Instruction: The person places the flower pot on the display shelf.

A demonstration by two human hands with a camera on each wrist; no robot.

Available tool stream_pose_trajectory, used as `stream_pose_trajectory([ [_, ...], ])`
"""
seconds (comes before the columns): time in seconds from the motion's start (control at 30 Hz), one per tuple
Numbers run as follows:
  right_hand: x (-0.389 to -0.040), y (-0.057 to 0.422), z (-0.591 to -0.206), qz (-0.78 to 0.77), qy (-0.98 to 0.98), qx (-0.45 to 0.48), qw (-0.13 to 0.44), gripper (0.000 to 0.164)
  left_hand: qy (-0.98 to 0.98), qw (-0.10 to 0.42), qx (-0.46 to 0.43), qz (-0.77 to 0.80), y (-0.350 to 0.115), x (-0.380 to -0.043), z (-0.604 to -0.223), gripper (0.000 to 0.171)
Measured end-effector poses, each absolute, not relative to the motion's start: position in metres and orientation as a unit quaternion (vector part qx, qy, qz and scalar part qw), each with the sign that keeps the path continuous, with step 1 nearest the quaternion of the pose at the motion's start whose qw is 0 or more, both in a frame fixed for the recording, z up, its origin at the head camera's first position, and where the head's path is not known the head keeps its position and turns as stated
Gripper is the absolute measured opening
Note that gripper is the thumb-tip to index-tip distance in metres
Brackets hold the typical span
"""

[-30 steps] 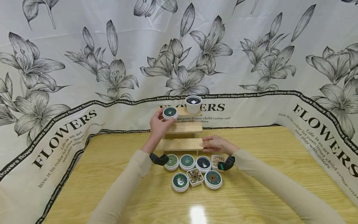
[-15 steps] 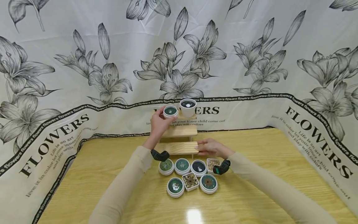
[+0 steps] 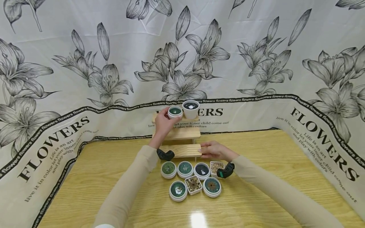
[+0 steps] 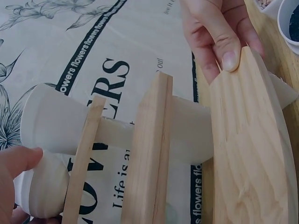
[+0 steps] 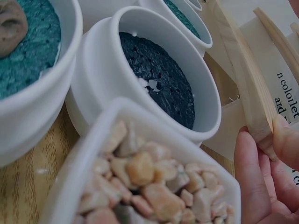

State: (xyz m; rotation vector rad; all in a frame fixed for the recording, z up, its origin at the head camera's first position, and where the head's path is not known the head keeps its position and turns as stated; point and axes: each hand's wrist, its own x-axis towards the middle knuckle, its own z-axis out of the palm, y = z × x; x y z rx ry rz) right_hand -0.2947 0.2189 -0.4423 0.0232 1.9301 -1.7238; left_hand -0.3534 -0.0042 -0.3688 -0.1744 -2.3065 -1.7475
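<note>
A three-step wooden stand [image 3: 182, 133] stands at the back of the table. My left hand [image 3: 163, 126] grips a small white round pot [image 3: 175, 116] with a dark green fill, at the left of the top step. In the left wrist view, the thumb lies on that pot's [image 4: 49, 186] side, its base close to the top plank [image 4: 86, 158]; firm contact is unclear. Beside it on the same step is a taller white pot [image 3: 190, 113] with a dark fill. My right hand [image 3: 216, 150] pinches the right end of the lowest plank [image 5: 254, 102] between thumb and fingers.
In front of the stand, several white pots stand close together: round ones with green or dark fills, such as the dark one [image 3: 202, 171], and square ones with pebbles [image 3: 194, 183]. A flower-printed cloth [image 3: 256, 114] rises behind the wood-grain table [image 3: 114, 177].
My left hand has carried the small pot rightward and a little back, closer to the taller pot. My right hand keeps its grip on the lowest plank. The head view has shifted slightly.
</note>
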Motion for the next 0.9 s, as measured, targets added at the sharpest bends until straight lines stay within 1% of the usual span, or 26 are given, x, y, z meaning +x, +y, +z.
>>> stream_pose_trajectory([
  [0.17, -0.2933, 0.2187, -0.4426, -0.639, 0.719, 0.010, 0.273, 0.058, -0.777, 0.118, -0.060, -0.616, -0.0060, -0.3518, -0.3695, 0.069],
  [0.5, -0.2942, 0.2162, -0.4415, -0.636, 0.723, 0.013, 0.270, 0.057, -0.749, 0.137, -0.050, -0.646, -0.0054, -0.3497, -0.3724, 0.065],
  [0.9, -0.2939, 0.2147, -0.4406, -0.632, 0.726, 0.017, 0.271, 0.056, -0.747, 0.134, -0.053, -0.649, -0.0054, -0.3442, -0.3751, 0.061],
])
